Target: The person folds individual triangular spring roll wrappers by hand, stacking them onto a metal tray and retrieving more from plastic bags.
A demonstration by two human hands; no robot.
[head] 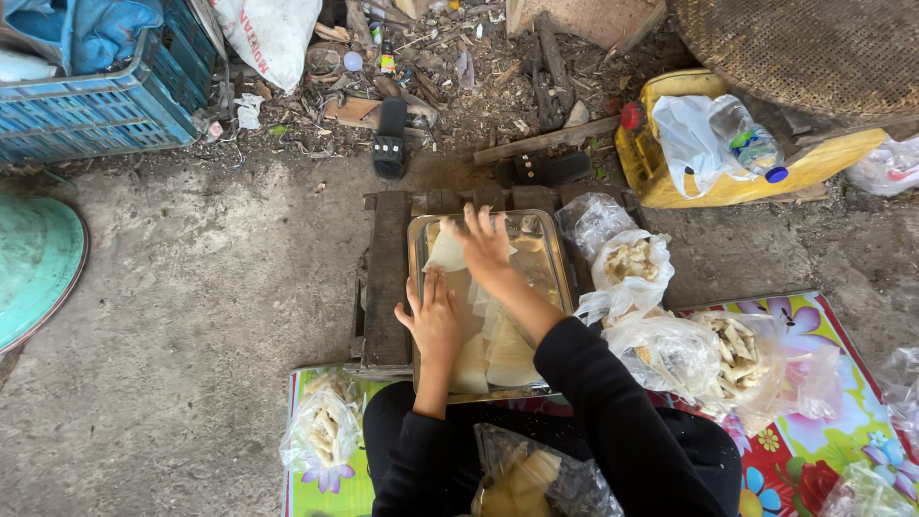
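Note:
A shallow metal tray [558, 251] rests on a low dark wooden stand [387, 278] in front of me. Thin pale triangular sheets [503, 349] lie spread inside the tray. My left hand [431, 316] lies flat on the sheets at the tray's left side, fingers apart. My right hand [485, 245] reaches to the tray's far end, fingers spread, touching a pale folded sheet [446, 251] there. I cannot tell whether it grips the sheet. Both arms wear black sleeves.
Clear plastic bags of pale pieces sit right of the tray [632, 263], on the flowered mat [823, 325] and at my left knee [324, 429]. Another bag [522, 479] lies in my lap. A blue crate [96, 105], yellow container [670, 182], black sandals [390, 139] and debris lie beyond.

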